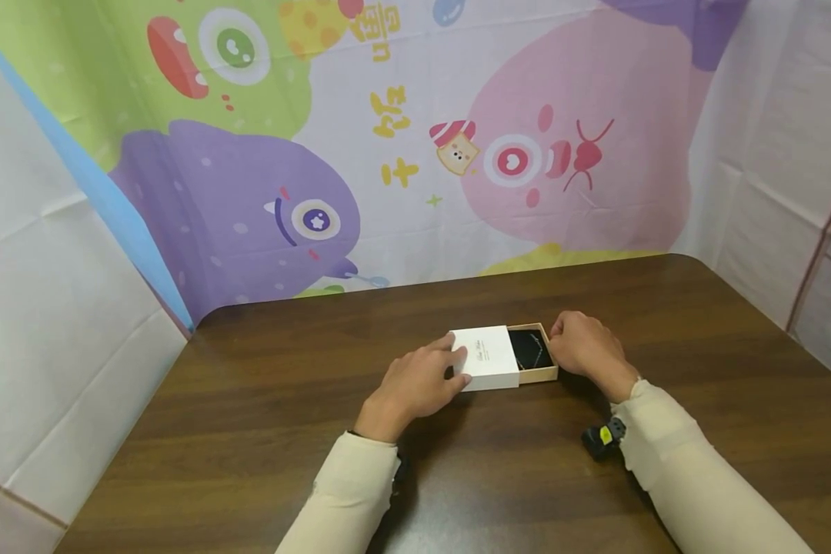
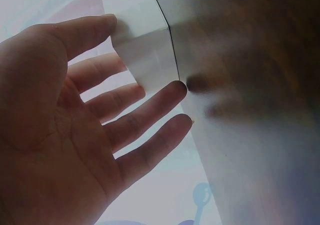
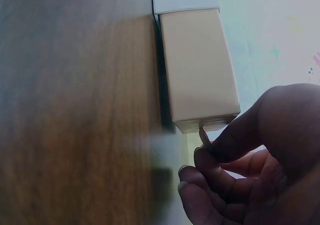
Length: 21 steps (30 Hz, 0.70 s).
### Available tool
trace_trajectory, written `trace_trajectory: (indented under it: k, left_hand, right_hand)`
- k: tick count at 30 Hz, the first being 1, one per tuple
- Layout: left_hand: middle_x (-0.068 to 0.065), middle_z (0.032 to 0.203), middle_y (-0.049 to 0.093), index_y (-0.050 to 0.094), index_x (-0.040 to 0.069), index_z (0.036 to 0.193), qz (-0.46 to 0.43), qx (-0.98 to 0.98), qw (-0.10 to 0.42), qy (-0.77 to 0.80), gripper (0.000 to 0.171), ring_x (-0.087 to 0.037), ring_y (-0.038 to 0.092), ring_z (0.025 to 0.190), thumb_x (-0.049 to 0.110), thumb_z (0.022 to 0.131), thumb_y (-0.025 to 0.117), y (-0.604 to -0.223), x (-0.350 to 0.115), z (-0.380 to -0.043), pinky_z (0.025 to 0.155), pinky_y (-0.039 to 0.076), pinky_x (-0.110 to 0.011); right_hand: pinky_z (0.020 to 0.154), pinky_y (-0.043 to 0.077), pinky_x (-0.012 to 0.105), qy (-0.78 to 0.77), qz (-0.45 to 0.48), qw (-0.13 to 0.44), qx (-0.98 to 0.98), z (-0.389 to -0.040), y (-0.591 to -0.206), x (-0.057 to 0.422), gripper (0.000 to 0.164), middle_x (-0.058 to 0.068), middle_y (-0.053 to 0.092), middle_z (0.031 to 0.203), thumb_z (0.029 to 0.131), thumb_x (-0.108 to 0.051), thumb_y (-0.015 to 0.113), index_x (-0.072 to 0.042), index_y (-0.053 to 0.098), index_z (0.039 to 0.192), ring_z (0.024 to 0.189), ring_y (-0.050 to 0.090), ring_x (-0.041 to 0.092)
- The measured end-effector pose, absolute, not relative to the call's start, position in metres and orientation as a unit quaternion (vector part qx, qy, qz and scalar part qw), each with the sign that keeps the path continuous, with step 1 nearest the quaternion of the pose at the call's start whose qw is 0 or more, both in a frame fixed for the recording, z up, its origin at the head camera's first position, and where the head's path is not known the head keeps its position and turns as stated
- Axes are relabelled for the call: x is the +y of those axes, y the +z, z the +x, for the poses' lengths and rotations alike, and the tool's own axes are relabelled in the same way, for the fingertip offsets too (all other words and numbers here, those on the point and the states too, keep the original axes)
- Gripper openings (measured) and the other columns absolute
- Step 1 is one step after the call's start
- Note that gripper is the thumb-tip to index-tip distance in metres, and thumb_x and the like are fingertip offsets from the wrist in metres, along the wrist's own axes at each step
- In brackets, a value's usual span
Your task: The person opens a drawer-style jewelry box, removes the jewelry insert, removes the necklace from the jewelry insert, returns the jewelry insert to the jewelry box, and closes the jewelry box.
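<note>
A white cardboard box sleeve with small printed lettering lies on the table. Out of its right end extends a tan drawer, showing a black insert with a thin chain necklace on it. My left hand holds the sleeve at its left end, thumb on the near side and other fingers over the top and beyond. At the drawer's right end, my right hand pinches a small ribbon pull tab between thumb and forefinger, the remaining fingers curled.
Dark wood-grain table surrounds the box. A cloth backdrop printed with cartoon monsters hangs along the back edge, with pale cloth at both sides. A small black device sits on the right wrist.
</note>
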<state>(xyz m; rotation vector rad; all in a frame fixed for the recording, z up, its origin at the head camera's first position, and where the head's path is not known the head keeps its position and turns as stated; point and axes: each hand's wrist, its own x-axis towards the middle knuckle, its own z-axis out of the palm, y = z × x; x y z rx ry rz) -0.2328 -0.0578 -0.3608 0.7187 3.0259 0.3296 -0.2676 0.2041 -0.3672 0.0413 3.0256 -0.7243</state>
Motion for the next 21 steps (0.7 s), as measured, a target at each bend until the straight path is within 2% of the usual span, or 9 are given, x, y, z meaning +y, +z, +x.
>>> trace_trajectory:
  k: [21]
  left_hand:
    - [-0.001,0.147,0.033,0.047,0.025,0.136,0.227,0.968,0.012,0.107,0.051,-0.023,0.042,0.127,0.044,0.09,0.056,-0.3607,-0.0574,-0.2336,0.094,0.039,-0.048]
  right_hand:
    - [0.063,0.04,0.045,-0.236,0.014,0.025,0.971,-0.2669,-0.3651,0.2043,0.018,0.011,0.059,0.096,0.082,-0.015,0.05,-0.007,0.059,0.095,0.08,0.053,0.029]
